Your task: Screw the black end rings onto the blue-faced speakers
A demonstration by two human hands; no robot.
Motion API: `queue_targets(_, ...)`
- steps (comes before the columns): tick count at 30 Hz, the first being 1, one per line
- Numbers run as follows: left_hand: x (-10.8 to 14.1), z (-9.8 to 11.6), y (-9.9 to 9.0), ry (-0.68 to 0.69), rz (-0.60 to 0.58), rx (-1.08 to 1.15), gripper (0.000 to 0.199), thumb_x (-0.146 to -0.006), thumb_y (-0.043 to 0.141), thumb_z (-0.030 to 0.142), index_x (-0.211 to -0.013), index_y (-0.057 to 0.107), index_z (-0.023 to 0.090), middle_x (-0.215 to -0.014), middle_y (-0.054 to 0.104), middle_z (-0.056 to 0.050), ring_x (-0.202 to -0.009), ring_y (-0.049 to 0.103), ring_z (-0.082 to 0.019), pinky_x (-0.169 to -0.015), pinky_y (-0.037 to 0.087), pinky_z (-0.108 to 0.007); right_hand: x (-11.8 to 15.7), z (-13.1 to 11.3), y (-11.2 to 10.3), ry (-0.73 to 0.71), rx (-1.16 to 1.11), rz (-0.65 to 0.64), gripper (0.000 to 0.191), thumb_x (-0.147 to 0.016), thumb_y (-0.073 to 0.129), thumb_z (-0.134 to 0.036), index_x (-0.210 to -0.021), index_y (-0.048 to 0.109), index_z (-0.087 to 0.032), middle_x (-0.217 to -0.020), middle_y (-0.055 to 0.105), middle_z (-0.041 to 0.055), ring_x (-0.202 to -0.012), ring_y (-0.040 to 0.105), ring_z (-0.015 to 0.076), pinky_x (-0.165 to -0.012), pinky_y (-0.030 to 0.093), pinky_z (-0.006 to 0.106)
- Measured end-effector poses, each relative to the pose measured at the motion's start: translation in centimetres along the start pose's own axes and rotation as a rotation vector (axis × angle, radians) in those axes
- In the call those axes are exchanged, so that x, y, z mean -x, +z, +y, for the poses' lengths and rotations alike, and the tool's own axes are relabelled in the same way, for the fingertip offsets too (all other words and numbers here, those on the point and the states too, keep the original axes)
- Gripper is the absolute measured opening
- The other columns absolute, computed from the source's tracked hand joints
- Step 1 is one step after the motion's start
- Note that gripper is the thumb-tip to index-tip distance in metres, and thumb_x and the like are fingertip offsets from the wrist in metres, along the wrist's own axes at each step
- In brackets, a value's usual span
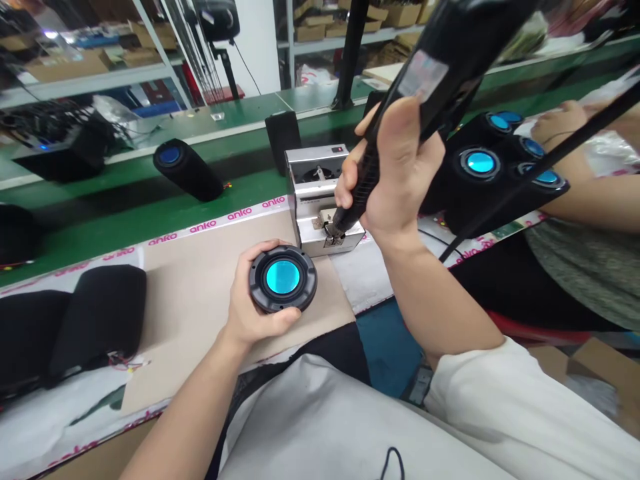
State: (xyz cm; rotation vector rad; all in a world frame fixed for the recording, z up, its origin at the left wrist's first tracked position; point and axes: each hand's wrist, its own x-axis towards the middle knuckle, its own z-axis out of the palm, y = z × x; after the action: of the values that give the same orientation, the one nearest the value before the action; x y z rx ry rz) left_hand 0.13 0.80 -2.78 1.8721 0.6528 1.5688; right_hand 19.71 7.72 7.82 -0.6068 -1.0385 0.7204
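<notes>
The left hand point(253, 300) is closed around a round black speaker end cap point(283, 279) with a shiny cyan center, fingers wrapped up onto its rim, just left of the screw feeder point(320, 180) and over a sheet of brown cardboard point(200, 280) on the bench point(75, 427). The right hand point(395, 177) has a firm fist grip on a black electric screwdriver point(440, 70), with the tip right down in the slot at the front of the feeder. Behind the feeder runs a green conveyor belt point(120, 220) with a black cylindrical speaker point(187, 170) lying on it. Off to the feeder's right, a co-worker's hand point(557, 127) is beside a bunch of black speakers point(487, 173) with cyan ends. More black speaker bodies point(97, 317) lie well left of the feeder.
</notes>
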Motion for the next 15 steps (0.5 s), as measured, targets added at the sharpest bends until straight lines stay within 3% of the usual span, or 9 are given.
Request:
queue_targets(5,0.0,0.0,0.0,-0.009,-0.005,0.009,0.082,-0.079,0.09,0.058,-0.145,0.059,0.02,-0.133,0.073,-0.015,-0.121,0.075,-0.03,-0.105,0.06,-0.041,-0.3,1.3,0.1,0.081,-0.03,-0.088,0.053,-0.094,0.065,-0.079,-0.087,0.05,-0.029,-0.057,0.044,-0.0067,-0.044,0.033,0.012,-0.05,0.017,0.034)
queue_targets(10,0.0,0.0,0.0,-0.013,0.001,0.03,0.083,-0.078,0.091,0.057,-0.144,0.06,0.02,-0.133,0.073,-0.014,-0.121,0.075,-0.03,-0.105,0.06,-0.04,-0.2,2.0,-0.2,0.092,-0.01,-0.061,0.043,-0.091,0.069,-0.07,-0.089,0.052,-0.031,-0.054,0.044,-0.0079,-0.044,0.031,0.0126,-0.055,0.019,0.034)
queue_targets(13,0.1,-0.2,-0.1,-0.026,0.002,0.045,0.085,-0.076,0.093,0.057,-0.144,0.06,0.02,-0.134,0.072,-0.015,-0.122,0.075,-0.031,-0.106,0.059,-0.042,0.2,1.0,-0.2,0.183,0.048,-0.06,0.048,-0.091,0.062,-0.076,-0.086,0.051,-0.03,-0.052,0.044,-0.0074,-0.041,0.029,0.0126,-0.052,0.019,0.034)
queue_targets(15,0.3,-0.3,-0.1,-0.038,0.003,0.041,0.087,-0.074,0.094,0.059,-0.145,0.059,0.021,-0.134,0.072,-0.015,-0.122,0.074,-0.032,-0.106,0.059,-0.043,0.3,-0.9,-0.1,0.211,0.055,-0.037,0.046,-0.094,0.058,-0.075,-0.085,0.053,-0.029,-0.054,0.045,-0.0056,-0.041,0.031,0.0141,-0.046,0.021,0.034)
